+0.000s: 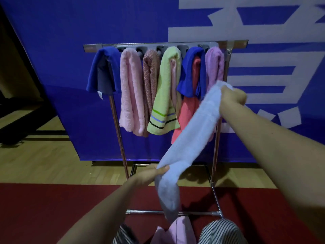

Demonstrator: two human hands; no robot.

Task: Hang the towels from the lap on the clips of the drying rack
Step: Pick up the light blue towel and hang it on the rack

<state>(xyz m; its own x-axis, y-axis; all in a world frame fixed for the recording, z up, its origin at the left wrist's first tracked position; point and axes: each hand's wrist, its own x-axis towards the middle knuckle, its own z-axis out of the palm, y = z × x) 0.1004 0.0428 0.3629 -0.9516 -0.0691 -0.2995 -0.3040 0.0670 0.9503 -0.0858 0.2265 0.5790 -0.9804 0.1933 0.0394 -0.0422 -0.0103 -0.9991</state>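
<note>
The drying rack (149,44) stands far, crowded with hung towels; the pale blue towel (191,131) stretches from near centre up toward its right end, close to the lilac towel (214,66), its tail drooping toward the pink towel (175,231) on the lap; the right hand (232,95) fists the upper end, the left hand (151,174) pinches lower; the clips (202,47) look taken, so forcing it in could dislodge a neighbour.

Dim, bluish light; dark corners — wide-angle bending at edges; slight blur.

Pale blue towel (191,138) stretched slanting before towel-filled rack (112,45).
</note>
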